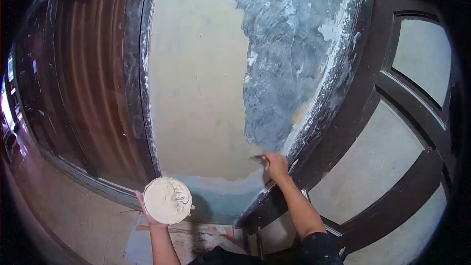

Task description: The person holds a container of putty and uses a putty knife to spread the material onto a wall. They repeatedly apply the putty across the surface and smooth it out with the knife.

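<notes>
Cradling a probably weighty tub of filler (168,200), best supported underneath, the left hand (151,219) spreads its fingers around it. The right hand (276,166) closes its fingers on a putty knife (256,158).

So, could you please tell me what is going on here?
Someone is working at a wall panel. Their left grip holds a round tub of pale paste; their right grip holds a flat tool at the panel's lower right. A beige layer covers much of the panel's left side; a mottled grey area shows at right and a bluish strip along the bottom.
</notes>
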A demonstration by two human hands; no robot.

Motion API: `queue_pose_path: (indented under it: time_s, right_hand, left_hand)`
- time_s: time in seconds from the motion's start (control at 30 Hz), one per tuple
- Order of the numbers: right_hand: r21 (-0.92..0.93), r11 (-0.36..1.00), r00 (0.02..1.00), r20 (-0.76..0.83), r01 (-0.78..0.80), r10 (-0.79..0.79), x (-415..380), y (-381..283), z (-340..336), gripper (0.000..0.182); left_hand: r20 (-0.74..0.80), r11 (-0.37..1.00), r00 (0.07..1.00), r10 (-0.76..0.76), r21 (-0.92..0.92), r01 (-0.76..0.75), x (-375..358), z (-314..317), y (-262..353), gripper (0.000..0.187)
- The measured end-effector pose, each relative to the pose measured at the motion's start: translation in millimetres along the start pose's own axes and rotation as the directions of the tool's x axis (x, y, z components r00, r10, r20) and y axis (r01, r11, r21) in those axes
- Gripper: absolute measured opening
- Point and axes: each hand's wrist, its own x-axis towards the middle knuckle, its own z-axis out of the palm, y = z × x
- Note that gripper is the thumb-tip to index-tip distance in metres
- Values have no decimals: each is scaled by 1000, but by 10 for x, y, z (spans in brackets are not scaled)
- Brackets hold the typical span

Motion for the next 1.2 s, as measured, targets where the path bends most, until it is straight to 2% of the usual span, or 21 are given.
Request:
queue_pose_path:
  time_s: [0.1, 0.13, 0.23, 0.3, 0.33, 0.4, 0.43, 0.5, 0.53, 0.63, 0.7, 0.8, 0.83, 0.93, 0.97, 1.0, 1.03, 1.1, 1.13, 1.17, 1.2]
  right_hand:
    - [50, 998, 970, -237, -40, 51, 422, -257, -427, 5]
    - [34, 999, 933, -359, -6, 18, 487, -253, -464, 6]
    - [61, 998, 923, -383, 13, 11, 352, -217, -445, 7]
    - [104, 994, 992, -127, 38, -25, 69, -118, -159, 9]
    - [-3, 1000, 998, -63, 23, -23, -12, -135, -39, 13]
    - [-28, 999, 999, 32, -23, 24, 17, -90, 12, 16]
    - [-28, 999, 999, 31, -21, 22, 120, -101, -75, 16]
    - [0, 997, 977, -201, -71, 70, 401, -92, -283, 12]
    - [41, 998, 941, -335, -41, 53, 467, -155, -408, 12]
    - [135, 991, 929, -365, -7, 57, 346, -162, -488, 11]
    - [159, 987, 982, -188, 3, 28, 4, -38, -194, 10]
    - [7, 1000, 1000, 27, -2, 2, -179, 22, 57, 11]
    - [9, 1000, 1000, 26, 1, -1, -108, 34, 33, 11]
    - [45, 995, 970, -224, -86, 94, 317, -50, -318, 11]
    - [62, 995, 961, -261, -80, 94, 389, -77, -430, 11]
    - [78, 994, 950, -297, -75, 95, 418, -79, -486, 11]
    - [77, 994, 950, -296, -77, 97, 365, -62, -458, 11]
    - [77, 997, 986, -160, -33, 45, 120, -35, -314, 9]
    - [103, 992, 976, -211, 79, -56, -35, -20, -137, 8]
    - [64, 998, 997, -72, 25, -20, -167, -11, 6, 7]
    - [18, 1000, 997, 68, -23, 22, -213, -74, 38, 7]
  left_hand:
    - [63, 997, 998, -16, 73, 11, -19, 3, 50, 106]
    - [45, 993, 999, 2, 119, -7, -32, 9, 55, 105]
    - [84, 997, 996, -7, 71, 1, -64, 8, 53, 104]
    - [-58, 994, 998, -2, -111, -4, -87, 46, 47, 107]
    - [-29, 997, 1000, 8, -76, -10, -91, 7, 53, 107]
    - [-9, 999, 1000, 15, -28, -16, -109, -18, 57, 106]
    - [-8, 999, 1000, 17, -28, -17, -108, -2, 53, 106]
    - [-21, 993, 1000, 5, -117, -7, -121, 28, 42, 105]
    - [-1, 999, 1000, 4, 47, -3, -139, 25, 51, 100]
    - [-58, 999, 998, 38, 13, -37, -126, -51, 10, 99]
    - [-90, 998, 994, 63, -11, -65, -159, 23, -8, 100]
    - [-88, 998, 994, 65, -19, -67, -189, 75, -13, 100]
    - [-24, 998, 998, 51, 40, -50, -179, 20, 2, 101]
    - [-9, 996, 999, 47, 70, -47, -173, 47, 9, 101]
    - [-39, 999, 998, 40, 38, -38, -161, 52, 2, 102]
    - [-132, 998, 990, 49, -44, -55, -161, 80, -4, 101]
    - [-104, 998, 993, 53, -31, -57, -155, 83, -12, 100]
    - [-78, 998, 995, 56, -20, -58, -156, 65, -12, 100]
    - [-79, 998, 995, 62, -25, -64, -157, 43, -9, 99]
    - [-81, 997, 994, 69, -32, -72, -164, 22, -12, 98]
    - [54, 985, 998, 26, -171, -17, -179, 13, 1, 97]
